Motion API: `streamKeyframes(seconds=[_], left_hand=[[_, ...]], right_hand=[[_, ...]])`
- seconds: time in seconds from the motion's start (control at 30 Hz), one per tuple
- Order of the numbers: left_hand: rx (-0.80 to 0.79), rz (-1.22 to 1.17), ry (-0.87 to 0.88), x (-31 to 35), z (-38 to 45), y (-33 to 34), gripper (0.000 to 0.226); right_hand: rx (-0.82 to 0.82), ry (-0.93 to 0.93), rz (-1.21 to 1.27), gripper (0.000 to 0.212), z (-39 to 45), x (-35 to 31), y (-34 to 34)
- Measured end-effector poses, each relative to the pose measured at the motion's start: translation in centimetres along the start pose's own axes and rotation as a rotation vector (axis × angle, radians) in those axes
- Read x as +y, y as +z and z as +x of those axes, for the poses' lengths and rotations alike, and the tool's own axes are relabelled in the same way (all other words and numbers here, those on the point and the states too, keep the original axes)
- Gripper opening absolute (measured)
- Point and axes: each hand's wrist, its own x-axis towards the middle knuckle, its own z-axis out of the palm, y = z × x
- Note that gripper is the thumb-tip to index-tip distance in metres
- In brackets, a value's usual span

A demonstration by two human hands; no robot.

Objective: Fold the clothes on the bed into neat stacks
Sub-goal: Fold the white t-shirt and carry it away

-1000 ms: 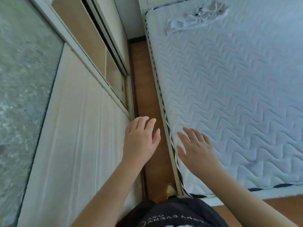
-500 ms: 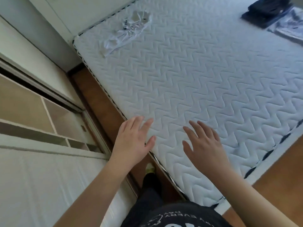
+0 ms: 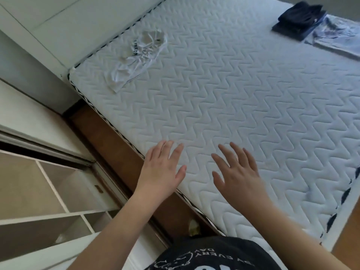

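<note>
A crumpled white garment (image 3: 138, 57) with black lettering lies near the far left corner of the white quilted mattress (image 3: 243, 106). At the far right sits a folded dark navy stack (image 3: 301, 19), and beside it a light bluish-white garment (image 3: 339, 37) lies flat. My left hand (image 3: 162, 168) hovers open over the mattress's near left edge, fingers spread. My right hand (image 3: 236, 176) is open too, above the mattress a little to the right. Neither hand holds anything. Both are far from all the clothes.
A narrow strip of brown wooden floor (image 3: 109, 137) runs between the bed and an open wardrobe (image 3: 39, 191) with beige shelves on the left. A white headboard panel (image 3: 81, 26) stands behind the mattress. Floor also shows at the bottom right corner.
The view has swung right, from the wardrobe door towards the bed, bringing the navy stack and light garment into sight. Both hands have stayed open and now hover over the mattress edge.
</note>
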Motion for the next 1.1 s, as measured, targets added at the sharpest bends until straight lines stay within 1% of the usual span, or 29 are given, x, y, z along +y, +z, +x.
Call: streamKeyframes(seconds=[0.2,0.33,0.4,0.47,0.63,0.77,0.9,1.1], left_hand=[[0.047,-0.018,-0.072,-2.1,0.9,-0.7,0.054],[0.054,-0.03,-0.136,-3.4,0.8,-1.7,0.062],[0.053,-0.027,-0.171,-4.7,0.5,-2.2,0.062],[0.086,-0.009,-0.202,-6.6,0.4,-2.5,0.061],[0.164,-0.026,-0.333,-13.2,2.6,-3.3,0.061],[0.203,-0.035,-0.34,-19.8,5.8,-3.6,0.059],[0.184,-0.058,-0.349,-27.8,8.8,-3.2,0.055],[0.195,-0.11,-0.385,-38.9,9.9,-3.3,0.057]], right_hand=[[-0.006,-0.078,-0.005,0.048,3.1,-0.7,-0.4],[-0.024,-0.167,-0.021,0.049,6.3,-1.9,-0.5],[-0.043,-0.216,-0.013,0.05,7.8,-3.1,-0.8],[-0.039,-0.238,0.012,0.051,9.3,-4.6,-1.1],[-0.039,-0.312,0.028,0.05,14.2,-8.6,-0.9],[-0.021,-0.332,0.02,0.05,19.8,-13.8,-0.5],[-0.033,-0.362,-0.006,0.051,25.7,-20.1,0.7],[-0.054,-0.415,-0.035,0.05,33.5,-30.0,1.5]])
